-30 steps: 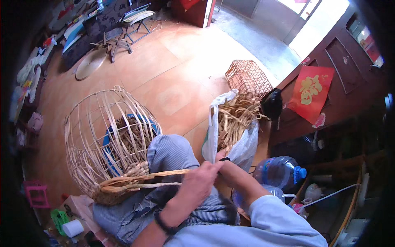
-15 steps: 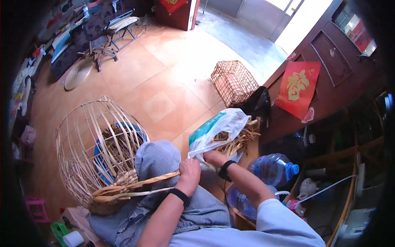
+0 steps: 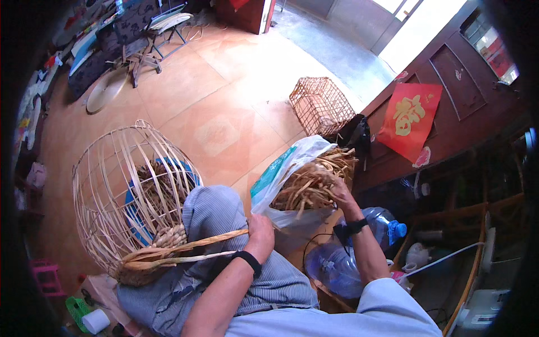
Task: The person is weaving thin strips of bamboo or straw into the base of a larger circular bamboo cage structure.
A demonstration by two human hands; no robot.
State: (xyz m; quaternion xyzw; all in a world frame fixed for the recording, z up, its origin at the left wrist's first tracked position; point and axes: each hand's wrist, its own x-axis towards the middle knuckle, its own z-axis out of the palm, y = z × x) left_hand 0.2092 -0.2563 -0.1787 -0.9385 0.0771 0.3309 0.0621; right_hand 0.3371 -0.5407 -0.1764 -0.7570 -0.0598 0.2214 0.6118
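Observation:
My left hand [image 3: 260, 236] is closed around the end of a twisted dried plant strand [image 3: 210, 240], above my knee. The strand runs left to the woven base [image 3: 140, 273] of an open-ribbed basket [image 3: 104, 185] leaning by my leg. The edge of a white and green plastic bag [image 3: 289, 163] meets the fingers of that hand. Out of the bag spills a heap of dried stalks [image 3: 306, 188]. My right hand [image 3: 343, 195] is at the heap's right side; its fingertips blur among the stalks, so their grip is unclear.
A blue basin [image 3: 132, 209] with more dried stalks shows behind the basket ribs. Large clear bottles [image 3: 337, 269] stand by my right arm. Further off are a rectangular wicker basket [image 3: 320, 104], a black bag [image 3: 355, 132] and a folding stool [image 3: 167, 28].
My right hand has moved from the bag's near edge up and right onto the stalks. The bag's mouth has opened wider and shows more stalks. My left hand keeps its hold.

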